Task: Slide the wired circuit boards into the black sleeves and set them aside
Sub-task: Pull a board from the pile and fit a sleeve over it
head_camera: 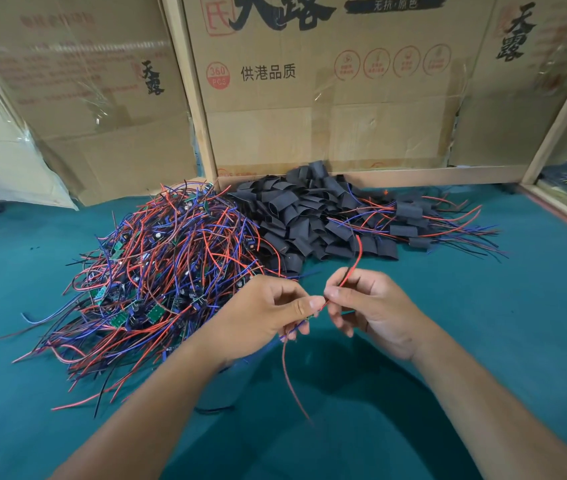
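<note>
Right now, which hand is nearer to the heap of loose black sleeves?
Right. The right hand sits just in front of the black sleeves, pinching a red wire. The left hand is further left, by the tangled boards.

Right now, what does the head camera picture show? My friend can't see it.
Two hands, left hand and right hand, pinch a red wire above a green table. Behind lie tangled wired circuit boards, black sleeves and finished sleeved boards.
</note>
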The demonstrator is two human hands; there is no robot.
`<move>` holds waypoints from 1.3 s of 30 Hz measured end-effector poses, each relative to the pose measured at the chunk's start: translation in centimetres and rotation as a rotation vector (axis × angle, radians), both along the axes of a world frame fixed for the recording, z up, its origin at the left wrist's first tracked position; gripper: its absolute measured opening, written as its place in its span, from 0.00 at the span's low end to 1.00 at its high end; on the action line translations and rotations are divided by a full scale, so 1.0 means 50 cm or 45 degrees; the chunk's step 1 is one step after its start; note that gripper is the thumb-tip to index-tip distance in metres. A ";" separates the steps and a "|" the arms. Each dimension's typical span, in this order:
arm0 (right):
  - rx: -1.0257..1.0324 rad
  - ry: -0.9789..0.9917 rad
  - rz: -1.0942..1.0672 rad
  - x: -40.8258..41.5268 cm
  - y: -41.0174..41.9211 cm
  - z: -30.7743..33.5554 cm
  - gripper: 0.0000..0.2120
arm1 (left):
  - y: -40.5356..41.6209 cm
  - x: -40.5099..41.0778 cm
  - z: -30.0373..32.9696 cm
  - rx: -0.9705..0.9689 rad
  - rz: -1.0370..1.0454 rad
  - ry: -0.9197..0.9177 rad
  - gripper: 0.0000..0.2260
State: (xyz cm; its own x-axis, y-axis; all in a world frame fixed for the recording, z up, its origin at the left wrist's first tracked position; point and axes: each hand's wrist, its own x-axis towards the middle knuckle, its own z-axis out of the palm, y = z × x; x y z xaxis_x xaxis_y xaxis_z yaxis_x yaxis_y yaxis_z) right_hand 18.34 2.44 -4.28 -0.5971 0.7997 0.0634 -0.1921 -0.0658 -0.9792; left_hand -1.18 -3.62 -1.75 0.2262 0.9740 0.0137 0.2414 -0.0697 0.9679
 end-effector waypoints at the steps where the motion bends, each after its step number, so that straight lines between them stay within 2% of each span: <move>1: -0.001 -0.020 0.010 0.001 0.001 -0.001 0.04 | 0.002 -0.003 -0.004 -0.022 0.000 -0.018 0.17; 4: -0.030 -0.094 -0.054 0.004 0.006 -0.002 0.06 | 0.001 -0.011 -0.021 -0.063 0.028 -0.074 0.16; 6: -0.103 -0.141 -0.126 0.011 0.017 -0.002 0.07 | 0.002 -0.020 -0.030 -0.070 0.019 -0.031 0.15; 10: -0.324 -0.242 -0.325 0.045 0.049 -0.003 0.04 | 0.008 -0.040 -0.043 -0.035 0.054 0.233 0.07; 13: -0.411 -0.275 -0.471 0.079 0.071 -0.006 0.05 | 0.002 -0.042 -0.045 0.092 0.038 0.546 0.06; 15: -0.352 -0.376 -0.665 0.094 0.080 -0.013 0.06 | -0.004 -0.041 -0.041 0.157 -0.041 0.651 0.06; 17: -0.130 -0.542 -0.968 0.088 0.091 -0.016 0.06 | -0.010 -0.045 -0.035 0.207 -0.122 0.750 0.06; 18: 0.023 -0.622 -1.034 0.073 0.098 -0.010 0.06 | -0.011 -0.046 -0.032 0.234 -0.148 0.825 0.07; 19: 0.181 -0.696 -1.000 0.047 0.104 0.002 0.05 | -0.012 -0.047 -0.030 0.252 -0.160 0.907 0.08; 21: 0.451 -0.900 -0.748 -0.020 0.114 0.032 0.07 | -0.012 -0.047 -0.027 0.262 -0.162 1.051 0.09; 24: 0.752 -1.327 -0.431 -0.114 0.150 0.068 0.18 | -0.011 -0.041 -0.025 0.328 -0.179 1.226 0.10; 26: 0.801 -1.531 -0.304 -0.150 0.174 0.079 0.24 | -0.012 -0.041 -0.028 0.388 -0.166 1.277 0.10; 28: 0.735 -1.637 -0.259 -0.166 0.193 0.076 0.24 | -0.013 -0.045 -0.033 0.428 -0.145 1.265 0.10; 34: 0.584 -1.613 -0.258 -0.150 0.204 0.059 0.17 | -0.009 -0.051 -0.044 0.489 -0.152 1.273 0.13; 37: 0.572 -1.332 -0.395 -0.120 0.181 0.058 0.11 | -0.004 -0.059 -0.041 0.533 -0.077 1.221 0.13; 39: 0.510 -1.080 -0.408 -0.094 0.142 0.053 0.04 | 0.000 -0.055 -0.036 0.600 0.135 1.034 0.13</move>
State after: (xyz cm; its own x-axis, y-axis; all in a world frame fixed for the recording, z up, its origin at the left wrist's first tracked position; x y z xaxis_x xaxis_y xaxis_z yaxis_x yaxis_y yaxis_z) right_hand 13.62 9.54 -1.64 -0.3289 0.9442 0.0163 0.6319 0.2329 -0.7392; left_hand -3.93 -3.61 -3.54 0.2501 0.9244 0.2880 0.8569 -0.3498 0.3785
